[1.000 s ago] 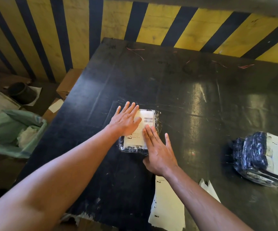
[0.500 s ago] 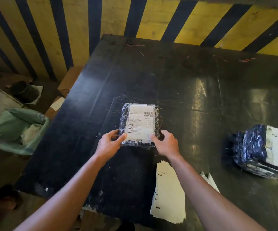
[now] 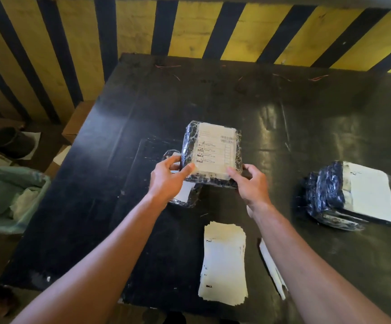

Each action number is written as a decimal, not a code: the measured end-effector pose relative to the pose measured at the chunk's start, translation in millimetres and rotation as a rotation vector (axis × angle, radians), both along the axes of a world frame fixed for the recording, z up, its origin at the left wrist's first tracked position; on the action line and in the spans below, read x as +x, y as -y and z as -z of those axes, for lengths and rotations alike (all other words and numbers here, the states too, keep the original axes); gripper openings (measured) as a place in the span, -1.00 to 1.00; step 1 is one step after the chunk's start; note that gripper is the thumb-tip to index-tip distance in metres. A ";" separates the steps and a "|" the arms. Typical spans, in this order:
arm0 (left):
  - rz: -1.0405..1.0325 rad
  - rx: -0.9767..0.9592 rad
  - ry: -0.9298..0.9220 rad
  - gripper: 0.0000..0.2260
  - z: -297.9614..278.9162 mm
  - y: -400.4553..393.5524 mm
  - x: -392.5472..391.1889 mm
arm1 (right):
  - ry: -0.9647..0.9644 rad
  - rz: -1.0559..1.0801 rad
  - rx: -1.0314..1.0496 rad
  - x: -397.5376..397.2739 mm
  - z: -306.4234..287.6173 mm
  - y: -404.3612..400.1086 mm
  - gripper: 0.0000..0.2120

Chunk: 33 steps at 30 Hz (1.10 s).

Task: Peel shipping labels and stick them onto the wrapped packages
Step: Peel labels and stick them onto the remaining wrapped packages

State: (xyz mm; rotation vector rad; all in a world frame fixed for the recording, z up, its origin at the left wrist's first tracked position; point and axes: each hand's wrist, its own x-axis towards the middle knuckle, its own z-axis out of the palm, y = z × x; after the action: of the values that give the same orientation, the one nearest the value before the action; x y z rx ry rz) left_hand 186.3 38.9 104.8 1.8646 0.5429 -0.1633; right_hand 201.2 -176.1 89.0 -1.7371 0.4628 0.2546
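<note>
**Inspector:** State the position of the dark, clear-film-wrapped rectangular package [image 3: 213, 153].

**Assistant:** Held above the glossy black worktable [image 3: 124, 160], near its centre, tilted with its labelled face toward the camera. Its long axis runs away from the person. The left hand [image 3: 166, 181] grips the near-left corner, thumb on top, fingers curled behind. The right hand [image 3: 252, 183] grips the near-right corner the same way.

**Inspector:** The white shipping label [image 3: 215, 148]?

**Assistant:** It covers most of the top face. A barcode sits at its far-right corner, and ruled rows with small dark icons run down its left side. The print is too small to read.

**Inspector:** Other task items?

**Assistant:** A second wrapped package [image 3: 187, 195] lies on the table beneath the left hand, partly hidden. A stack of white label sheets [image 3: 223, 263] lies at the near edge, long axis pointing away. A pile of wrapped, labelled packages [image 3: 353, 195] sits well apart at right.

**Inspector:** Surroundings?

**Assistant:** A yellow-and-black striped wall [image 3: 190, 31] behind; a green bag [image 3: 7, 197] at left.
</note>
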 end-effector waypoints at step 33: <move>0.383 0.267 -0.182 -0.61 110.8 144.0 -6.1 | -0.100 -0.003 -0.493 -56.3 103.5 180.9 -0.37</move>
State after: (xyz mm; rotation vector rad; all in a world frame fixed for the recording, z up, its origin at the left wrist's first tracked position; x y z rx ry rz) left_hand 180.2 -105.1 -6.0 2.2166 0.3355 -0.5412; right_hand 144.9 -357.0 -14.5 -2.2123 0.6338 0.2427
